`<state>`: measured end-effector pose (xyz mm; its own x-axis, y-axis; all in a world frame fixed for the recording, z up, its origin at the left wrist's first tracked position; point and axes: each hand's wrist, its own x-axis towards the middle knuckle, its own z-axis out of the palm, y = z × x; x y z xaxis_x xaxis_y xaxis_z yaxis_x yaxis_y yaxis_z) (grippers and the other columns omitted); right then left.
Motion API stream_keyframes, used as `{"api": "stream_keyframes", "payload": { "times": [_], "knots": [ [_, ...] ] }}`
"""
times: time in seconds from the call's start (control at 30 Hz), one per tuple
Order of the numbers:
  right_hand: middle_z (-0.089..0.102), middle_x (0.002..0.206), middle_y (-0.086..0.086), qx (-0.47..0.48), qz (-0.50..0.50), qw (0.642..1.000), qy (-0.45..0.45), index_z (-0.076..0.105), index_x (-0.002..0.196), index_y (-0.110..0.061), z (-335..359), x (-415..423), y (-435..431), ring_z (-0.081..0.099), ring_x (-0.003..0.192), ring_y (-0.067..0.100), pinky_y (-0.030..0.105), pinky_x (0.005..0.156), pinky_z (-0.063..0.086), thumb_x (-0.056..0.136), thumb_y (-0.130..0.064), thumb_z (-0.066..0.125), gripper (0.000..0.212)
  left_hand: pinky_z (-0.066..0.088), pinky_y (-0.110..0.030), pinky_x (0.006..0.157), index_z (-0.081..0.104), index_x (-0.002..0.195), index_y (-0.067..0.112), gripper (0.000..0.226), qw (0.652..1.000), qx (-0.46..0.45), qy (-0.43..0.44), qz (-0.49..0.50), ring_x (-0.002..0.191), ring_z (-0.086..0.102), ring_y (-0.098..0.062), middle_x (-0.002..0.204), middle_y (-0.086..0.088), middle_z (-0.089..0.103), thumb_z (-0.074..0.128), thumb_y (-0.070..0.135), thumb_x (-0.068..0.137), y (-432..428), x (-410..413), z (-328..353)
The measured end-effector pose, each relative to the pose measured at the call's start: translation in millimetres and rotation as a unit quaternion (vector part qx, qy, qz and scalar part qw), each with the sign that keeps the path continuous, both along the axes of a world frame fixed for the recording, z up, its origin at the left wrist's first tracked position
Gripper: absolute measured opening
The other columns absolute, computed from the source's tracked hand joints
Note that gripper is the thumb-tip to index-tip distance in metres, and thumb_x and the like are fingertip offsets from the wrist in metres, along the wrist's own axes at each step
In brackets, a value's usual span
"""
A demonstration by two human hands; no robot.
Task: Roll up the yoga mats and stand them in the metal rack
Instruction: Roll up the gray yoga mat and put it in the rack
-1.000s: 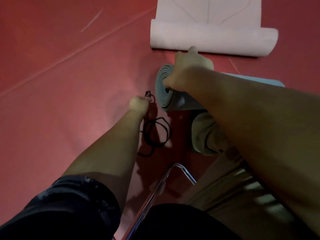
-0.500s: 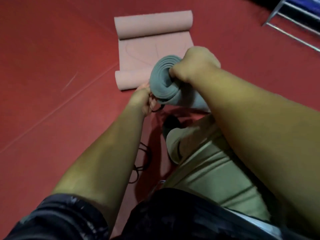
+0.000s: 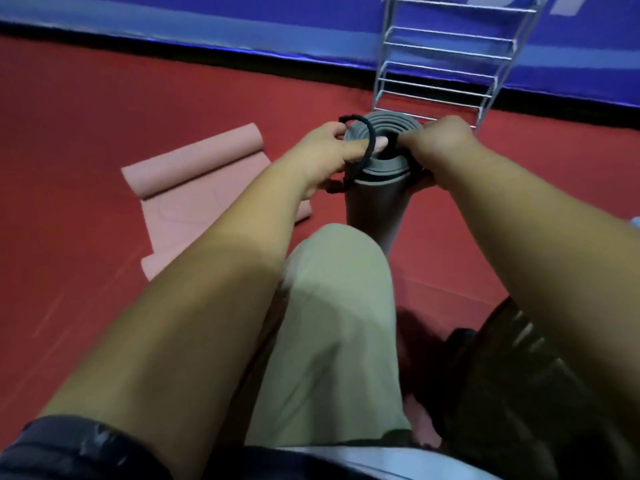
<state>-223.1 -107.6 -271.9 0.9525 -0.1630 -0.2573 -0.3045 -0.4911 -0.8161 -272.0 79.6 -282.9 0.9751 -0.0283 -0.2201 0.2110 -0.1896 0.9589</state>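
A rolled grey yoga mat (image 3: 375,202) stands upright on the red floor just past my knee. My left hand (image 3: 325,152) and my right hand (image 3: 440,142) both grip a black strap loop (image 3: 370,138) stretched across the roll's top end. A pink yoga mat (image 3: 194,188) lies on the floor to the left, curled at both ends and flat in the middle. The metal rack (image 3: 446,57) stands right behind the grey roll, against the blue wall padding.
Blue wall padding (image 3: 207,26) with a black base strip runs along the far edge of the red floor (image 3: 69,133). My knee in light green trousers (image 3: 339,306) fills the centre foreground. A dark object (image 3: 512,375) sits at the lower right.
The grey roll went from lying on the floor to standing on end. My left hand lifted the black strap off the floor, and both hands now hold it at the roll's top. My view turned toward the rack.
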Motion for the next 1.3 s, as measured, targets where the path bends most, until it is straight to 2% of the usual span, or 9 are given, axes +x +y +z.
{"api": "stream_keyframes", "payload": {
  "times": [0.23,0.43,0.5,0.6,0.73,0.83,0.93,1.1,1.3],
  "knots": [
    [0.073,0.095,0.030,0.095,-0.090,0.991,0.011,0.074,0.104,0.007,0.6,-1.5,-95.8,0.073,0.061,0.053,0.061,0.053,0.063,0.078,-0.007,0.082,0.030,0.056,-0.033,0.061,0.055,0.140,0.035,0.086,0.962,0.177,-0.027,-0.206,0.105,0.073,-0.009,0.119,0.018,0.075,0.100,0.045,0.067,-77.5,34.8,23.5],
    [0.071,0.088,0.030,0.125,-0.126,0.984,-0.018,0.076,0.099,0.005,-7.6,5.6,-129.9,0.072,0.061,0.055,0.060,0.053,0.062,0.075,-0.009,0.082,0.028,0.049,-0.042,0.114,0.001,0.170,0.036,0.152,0.899,0.342,-0.132,-0.239,0.147,0.045,-0.028,0.165,-0.007,0.028,0.101,0.056,0.057,-128.6,55.6,5.5],
    [0.073,0.087,0.030,0.126,-0.123,0.984,-0.036,0.077,0.093,0.003,-4.9,11.6,-133.0,0.073,0.061,0.052,0.060,0.052,0.062,0.073,-0.010,0.082,0.024,0.052,-0.054,0.110,-0.006,0.168,0.044,0.155,0.893,0.367,-0.153,-0.212,0.142,0.047,-0.042,0.160,-0.010,0.023,0.099,0.060,0.054,-138.9,59.6,3.5],
    [0.077,0.083,0.023,0.100,-0.106,0.988,-0.058,0.079,0.090,-0.005,-4.7,20.0,-132.5,0.075,0.059,0.046,0.056,0.052,0.063,0.075,-0.020,0.079,0.022,0.052,-0.054,0.110,0.003,0.168,0.039,0.151,0.900,0.376,-0.167,-0.141,0.134,0.052,-0.044,0.152,-0.013,0.027,0.099,0.058,0.053,-146.9,68.0,-2.4],
    [0.075,0.108,0.002,0.100,-0.065,0.989,-0.088,0.068,0.136,-0.033,-16.1,28.5,-126.8,0.079,0.073,0.034,0.053,0.057,0.065,0.083,-0.033,0.064,0.053,0.048,-0.028,0.102,0.048,0.141,0.023,0.101,0.914,0.362,-0.163,-0.082,0.112,0.060,-0.026,0.131,-0.005,0.039,0.100,0.052,0.059,-143.0,76.7,-13.5],
    [0.076,0.104,-0.013,0.098,0.005,0.986,-0.138,0.070,0.126,-0.050,-16.3,32.2,-121.0,0.078,0.090,0.019,0.051,0.082,0.067,0.086,-0.040,0.065,0.042,0.051,-0.030,0.096,0.053,0.132,0.022,0.090,0.917,0.362,-0.164,-0.049,0.099,0.058,-0.023,0.125,-0.003,0.041,0.096,0.056,0.060,-138.0,84.9,-15.9],
    [0.073,0.083,-0.023,0.077,0.082,0.984,-0.137,0.080,0.109,-0.035,-18.9,27.9,-118.8,0.068,0.078,0.006,0.050,0.092,0.064,0.087,-0.038,0.071,0.023,0.055,-0.040,0.094,0.050,0.129,0.018,0.086,0.915,0.370,-0.161,-0.016,0.100,0.062,-0.028,0.124,-0.004,0.041,0.089,0.058,0.062,-141.6,87.0,-15.1],
    [0.065,0.064,-0.024,0.019,0.078,0.981,-0.178,0.076,0.094,-0.028,-28.5,30.0,-122.2,0.059,0.064,0.002,0.037,0.080,0.059,0.091,-0.024,0.075,0.006,0.054,-0.040,0.089,0.045,0.134,0.014,0.098,0.913,0.377,-0.157,0.015,0.112,0.064,-0.034,0.126,-0.003,0.040,0.086,0.064,0.061,-150.6,87.0,-18.3],
    [0.066,0.109,-0.001,-0.105,-0.030,0.970,-0.215,0.064,0.114,-0.014,-33.1,31.8,-115.2,0.059,0.100,0.019,0.029,0.082,0.043,0.106,-0.016,0.052,0.014,0.051,-0.038,0.099,0.040,0.146,0.004,0.129,0.916,0.371,-0.144,0.040,0.128,0.061,-0.032,0.141,-0.008,0.042,0.089,0.077,0.052,-150.4,84.1,-19.5]
  ]
}}
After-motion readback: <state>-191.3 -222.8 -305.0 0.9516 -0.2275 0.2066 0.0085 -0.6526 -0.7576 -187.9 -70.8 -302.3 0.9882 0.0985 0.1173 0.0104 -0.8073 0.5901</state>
